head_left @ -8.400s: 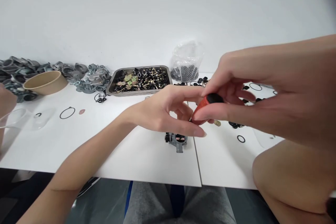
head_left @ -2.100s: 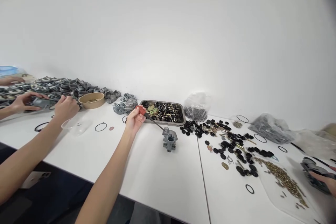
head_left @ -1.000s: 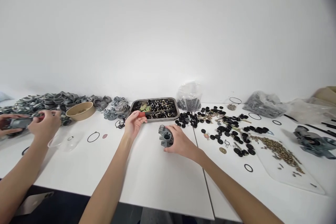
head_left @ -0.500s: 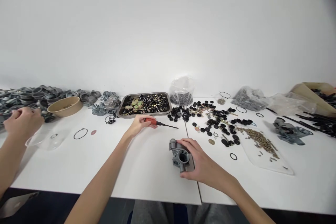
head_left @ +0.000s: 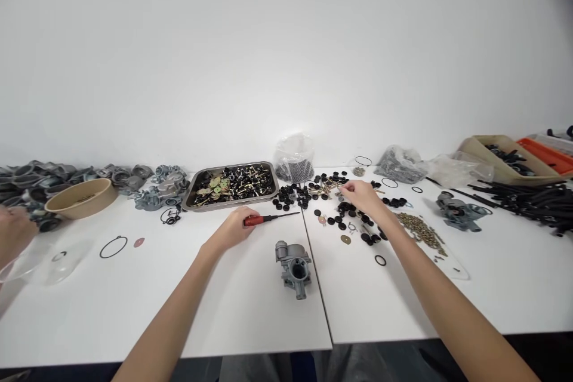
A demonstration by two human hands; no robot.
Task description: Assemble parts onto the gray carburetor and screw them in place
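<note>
My left hand (head_left: 236,228) is closed round the red handle of a screwdriver (head_left: 264,219), whose dark shaft points right just above the table. My right hand (head_left: 362,197) reaches into the loose pile of black round caps (head_left: 344,209) and brass-coloured pins (head_left: 330,185). Its thumb and fingertips are pressed together there; whatever lies between them is too small to make out. Between my forearms a grey metal carburetor (head_left: 295,268) stands on the white table by itself, its round bore facing me.
A metal tray (head_left: 230,205) of small parts and a plastic bag (head_left: 294,158) lie at the back. Left are a tan bowl (head_left: 83,209), carburetor bodies and another person's hand (head_left: 15,233). Right are brass screws (head_left: 421,231), another carburetor (head_left: 461,212) and black tubes (head_left: 528,203).
My right hand has let go of the carburetor and moved up and forward to the parts pile. The screwdriver stays in my left hand. The view has shifted to the right.
</note>
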